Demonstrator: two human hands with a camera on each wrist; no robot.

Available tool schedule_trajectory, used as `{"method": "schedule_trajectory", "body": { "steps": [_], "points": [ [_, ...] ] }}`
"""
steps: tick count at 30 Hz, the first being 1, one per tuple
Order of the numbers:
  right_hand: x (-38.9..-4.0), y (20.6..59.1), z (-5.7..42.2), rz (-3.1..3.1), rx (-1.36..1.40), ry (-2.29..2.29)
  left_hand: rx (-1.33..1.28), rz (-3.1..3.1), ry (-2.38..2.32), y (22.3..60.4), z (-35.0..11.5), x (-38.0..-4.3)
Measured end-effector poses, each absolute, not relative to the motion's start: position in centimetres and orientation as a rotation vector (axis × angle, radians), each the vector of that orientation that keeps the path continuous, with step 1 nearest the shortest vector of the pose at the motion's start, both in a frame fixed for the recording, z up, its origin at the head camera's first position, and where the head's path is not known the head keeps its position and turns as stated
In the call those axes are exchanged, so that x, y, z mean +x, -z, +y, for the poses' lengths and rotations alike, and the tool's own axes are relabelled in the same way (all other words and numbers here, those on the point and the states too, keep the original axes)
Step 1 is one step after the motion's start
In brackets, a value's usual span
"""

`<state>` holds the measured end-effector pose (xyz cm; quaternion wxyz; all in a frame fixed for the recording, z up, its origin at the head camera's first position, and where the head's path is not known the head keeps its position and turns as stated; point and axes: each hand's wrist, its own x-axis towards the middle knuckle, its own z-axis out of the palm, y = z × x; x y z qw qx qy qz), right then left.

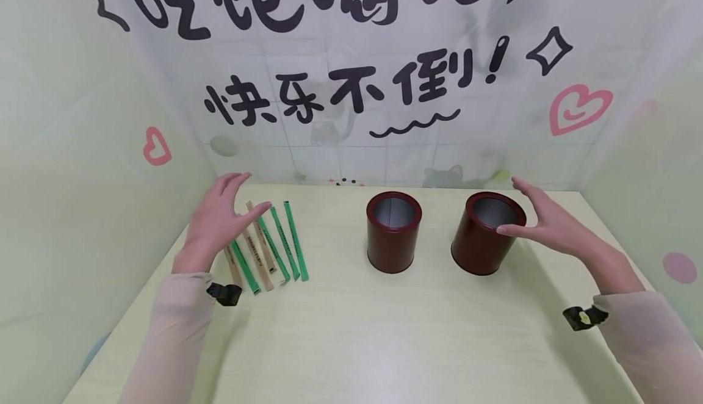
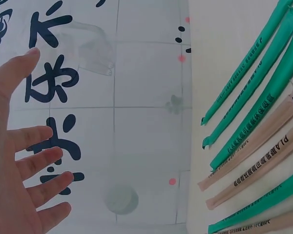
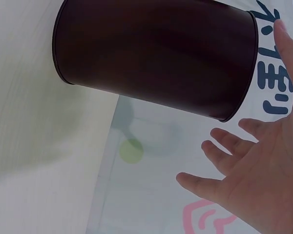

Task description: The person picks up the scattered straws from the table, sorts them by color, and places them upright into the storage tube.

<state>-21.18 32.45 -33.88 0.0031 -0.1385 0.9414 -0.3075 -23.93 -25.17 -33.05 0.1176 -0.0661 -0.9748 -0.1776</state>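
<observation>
Above several paper-wrapped straws, some green (image 1: 296, 242) and some tan (image 1: 258, 257), my left hand (image 1: 218, 218) hovers with fingers spread and nothing in it. In the left wrist view the wrapped straws (image 2: 256, 117) lie side by side, apart from the left hand (image 2: 19, 141). My right hand (image 1: 555, 221) is held beside the rim of the right dark red canister (image 1: 483, 245), thumb and fingers apart. The right wrist view shows that canister (image 3: 156, 53) next to the spread right hand (image 3: 263, 156), with a gap between them. A second dark red canister (image 1: 391, 239) stands upright to its left, its top open.
A pale wooden table (image 1: 351, 337) carries everything. Behind it hangs a white curtain (image 1: 351, 160) with black lettering and pink hearts. Pale panels stand at the left (image 1: 82, 178) and right (image 1: 659, 196).
</observation>
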Motion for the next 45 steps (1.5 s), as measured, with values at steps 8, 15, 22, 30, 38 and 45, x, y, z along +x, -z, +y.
{"method": "schedule_trajectory", "body": {
  "steps": [8, 15, 22, 30, 38, 45],
  "points": [
    [-21.1, 34.1, 32.5, 2.951, -0.446, 0.971, -0.148, -2.868, 0.527, 33.8, -26.8, -23.3],
    [-21.0, 34.3, 32.4, 2.941, -0.462, 0.984, -0.093, -2.899, 0.51, 34.6, -28.0, -22.9],
    [-21.0, 34.3, 32.4, 2.931, -0.465, 0.991, -0.044, -2.909, 0.529, 35.8, -29.2, -22.4],
    [-20.9, 34.4, 32.4, 2.924, -0.468, 1.003, 0.006, -2.942, 0.563, 37.0, -30.3, -22.1],
    [-20.9, 34.5, 32.4, 2.923, -0.473, 1.011, 0.049, -2.976, 0.602, 38.4, -31.3, -22.1],
    [-20.9, 34.5, 32.3, 2.925, -0.481, 1.001, 0.1, -3.01, 0.686, 39.3, -31.8, -22.0]
  ]
}}
